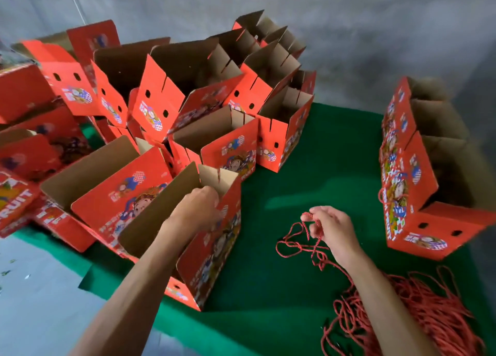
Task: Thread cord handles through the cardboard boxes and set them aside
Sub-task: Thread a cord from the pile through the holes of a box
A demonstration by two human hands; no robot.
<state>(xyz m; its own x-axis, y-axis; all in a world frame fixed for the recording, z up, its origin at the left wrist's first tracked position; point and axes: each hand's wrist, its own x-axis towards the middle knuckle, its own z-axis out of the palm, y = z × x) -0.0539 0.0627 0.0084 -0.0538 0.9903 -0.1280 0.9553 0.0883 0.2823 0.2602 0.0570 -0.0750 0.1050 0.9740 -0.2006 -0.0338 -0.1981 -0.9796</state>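
Left hand [200, 208]: fingers curled over top edge of open box [204, 237], gripping it at the corner flap. Box upright on green mat [308, 167], near the mat's near-left edge, open top facing up, brown inside visible, red printed side facing right.

Right hand [331, 228]: thumb and fingers pinched on a red cord [298, 244], held just above the mat. Cord looped and twisted below the hand, trailing toward the near-right corner. Hand well apart from the gripped box; cord not touching that box.

Cord pile [418, 312]: tangled red mass at the near-right corner of the mat, partly hidden behind the right forearm.

Box stack [166, 100]: many open red boxes crowded along the left and far-left part of the mat, several tilted, some leaning on one another. Pairs of dark punched holes visible in several flaps. One box [115, 191] just left of the gripped box, touching it or nearly so; exact contact cannot be told.

Right row [413, 183]: several boxes lined up along the right edge of the mat, lying on their sides, open ends facing right. Nearest one shows two holes in its near flap. Red cord loop visible at the left face of this row.

Grey floor [40, 288] around the mat, with small scraps near the left edge.
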